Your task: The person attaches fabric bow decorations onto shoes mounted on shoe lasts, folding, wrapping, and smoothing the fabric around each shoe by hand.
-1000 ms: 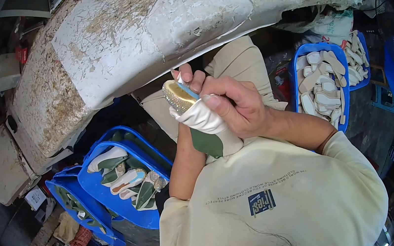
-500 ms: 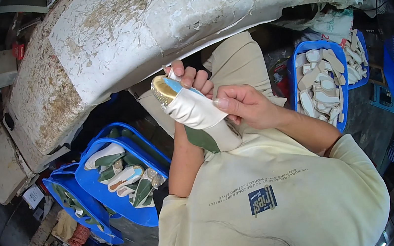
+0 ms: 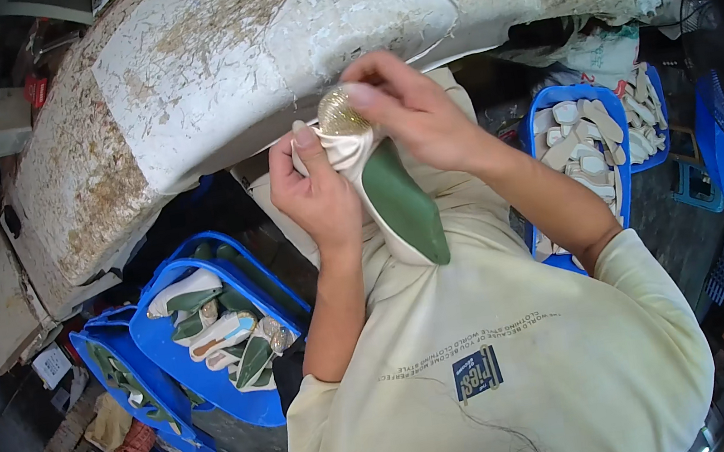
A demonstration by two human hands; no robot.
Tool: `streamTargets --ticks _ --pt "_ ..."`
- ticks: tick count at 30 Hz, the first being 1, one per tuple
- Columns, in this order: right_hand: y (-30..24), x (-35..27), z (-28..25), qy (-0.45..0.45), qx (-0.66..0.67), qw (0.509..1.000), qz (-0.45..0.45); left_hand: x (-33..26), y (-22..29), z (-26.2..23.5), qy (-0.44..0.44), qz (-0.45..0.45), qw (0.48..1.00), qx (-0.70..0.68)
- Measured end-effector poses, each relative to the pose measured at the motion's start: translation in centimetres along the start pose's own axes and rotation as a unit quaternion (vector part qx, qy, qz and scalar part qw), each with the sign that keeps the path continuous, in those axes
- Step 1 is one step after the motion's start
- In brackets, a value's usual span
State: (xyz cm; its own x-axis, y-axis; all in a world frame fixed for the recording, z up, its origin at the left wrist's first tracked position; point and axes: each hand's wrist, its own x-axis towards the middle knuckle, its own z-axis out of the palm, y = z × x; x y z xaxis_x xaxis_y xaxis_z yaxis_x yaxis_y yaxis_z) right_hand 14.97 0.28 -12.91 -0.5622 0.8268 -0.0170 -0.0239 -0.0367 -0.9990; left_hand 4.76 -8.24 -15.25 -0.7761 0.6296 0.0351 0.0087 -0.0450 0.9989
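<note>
Between my hands is a green shoe last [image 3: 404, 211] covered in part by a white shoe upper [image 3: 348, 147]. A gold, glittery rounded end [image 3: 334, 112] points away from me, and the white material is gathered in folds below it. The last's other end rests against my shirt. My left hand [image 3: 317, 186] grips the upper at its left side, thumb up near the folds. With thumb and fingers closed, my right hand [image 3: 419, 113] holds the gold end from the right; its fingertips are somewhat blurred and partly hide the edge there.
A worn, white-covered bench [image 3: 182, 112] curves across the far side. On the left, a blue bin [image 3: 149, 332] holds several lasted shoes, beside another blue bin [image 3: 91, 353]. At right, a blue bin [image 3: 623, 182] contains many pale sole pieces.
The shoe on its last has been turned over, so the green side now faces up. My right hand moved from the upper's side to the gold end; my left hand now grips the left side.
</note>
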Motion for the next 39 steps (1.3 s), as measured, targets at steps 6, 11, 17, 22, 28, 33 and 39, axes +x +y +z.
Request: streamTargets --ticks 6,11,17,22,28,33,39 --pt "-0.8 0.8 0.2 -0.035 -0.012 0.998 0.053 0.4 3.0 -0.5 -0.028 0.164 0.979 0.116" --pt "0.6 0.5 0.7 0.001 0.002 0.999 0.048 -0.6 0.2 -1.1 -0.051 0.093 0.989 0.100" --pt "1.2 0.5 0.9 -0.008 0.048 0.997 0.066 -1.0 -0.9 -1.9 -0.082 -0.023 0.996 0.002" --pt "1.2 0.3 0.9 -0.052 0.123 0.987 0.091 0.2 -0.6 -3.4 -0.213 -0.190 0.950 -0.129" --pt "0.9 1.1 2.8 -0.014 -0.072 0.993 -0.093 3.5 -0.9 -5.3 -0.379 -0.327 0.785 -0.366" --pt "-0.3 -4.3 4.0 -0.016 -0.331 0.914 -0.234 5.2 0.0 -7.5 -0.249 -0.285 0.925 -0.041" --pt "2.2 -4.9 4.3 -0.060 -0.430 0.851 -0.296 4.4 -2.2 -8.3 -0.165 -0.276 0.947 -0.008"
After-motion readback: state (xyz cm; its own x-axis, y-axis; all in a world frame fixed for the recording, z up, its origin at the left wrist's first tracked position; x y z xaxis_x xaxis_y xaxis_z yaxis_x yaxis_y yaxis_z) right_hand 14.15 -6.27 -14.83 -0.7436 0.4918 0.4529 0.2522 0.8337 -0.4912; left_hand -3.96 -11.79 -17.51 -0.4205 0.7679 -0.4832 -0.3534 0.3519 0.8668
